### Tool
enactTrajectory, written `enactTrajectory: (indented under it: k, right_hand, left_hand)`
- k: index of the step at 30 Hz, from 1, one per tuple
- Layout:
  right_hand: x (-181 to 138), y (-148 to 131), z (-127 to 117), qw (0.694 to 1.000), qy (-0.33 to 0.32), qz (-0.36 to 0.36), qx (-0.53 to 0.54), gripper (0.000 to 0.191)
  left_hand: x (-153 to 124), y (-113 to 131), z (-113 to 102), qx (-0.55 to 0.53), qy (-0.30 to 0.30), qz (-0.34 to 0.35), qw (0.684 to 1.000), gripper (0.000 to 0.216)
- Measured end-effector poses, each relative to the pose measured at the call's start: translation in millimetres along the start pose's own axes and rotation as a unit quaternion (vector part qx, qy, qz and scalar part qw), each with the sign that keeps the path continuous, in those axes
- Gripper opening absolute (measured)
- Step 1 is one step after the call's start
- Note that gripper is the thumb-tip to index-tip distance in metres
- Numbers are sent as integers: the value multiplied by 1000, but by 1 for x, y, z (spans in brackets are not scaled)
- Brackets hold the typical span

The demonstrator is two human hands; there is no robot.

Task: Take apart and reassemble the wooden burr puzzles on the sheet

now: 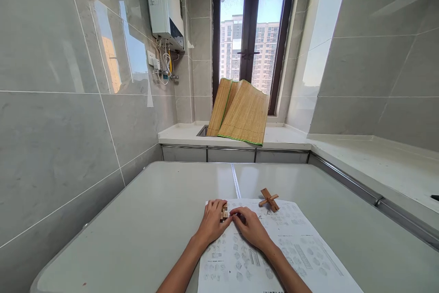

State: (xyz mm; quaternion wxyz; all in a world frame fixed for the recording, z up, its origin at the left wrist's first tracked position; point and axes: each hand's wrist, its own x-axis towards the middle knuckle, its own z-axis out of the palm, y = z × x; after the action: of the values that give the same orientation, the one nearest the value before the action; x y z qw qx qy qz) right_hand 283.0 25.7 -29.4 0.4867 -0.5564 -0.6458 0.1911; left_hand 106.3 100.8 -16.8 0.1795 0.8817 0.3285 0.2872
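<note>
From where I stand, the left hand curls around a small stack of wooden blocks, fingers over the far side, thumb along the near side. The right hand is bent with its fingertips just to the right of those blocks, close to the left thumb; whether they pinch anything, I can't tell. Under both lies a printed sheet on the white surface. Beyond the right fingers and off to their right, well apart, rests a wooden cross, nearer the right hand; its wide piece slants from far left to near right, a thinner stick across it. Far past the fingers, a bamboo mat partly covers a sunken basin, its contents hidden.
</note>
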Motion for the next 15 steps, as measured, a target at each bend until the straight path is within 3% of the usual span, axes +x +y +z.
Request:
enactTrajectory:
  k: [9, 15]
  right_hand:
    - [8, 12, 0, 992, 57, 65, 87, 29]
    - [14, 18, -6, 927, 103, 168, 318, 39]
  left_hand:
    - [13, -28, 5, 85, 45, -52, 994, 41]
    - [12, -30, 9, 116, 98, -45, 987, 55]
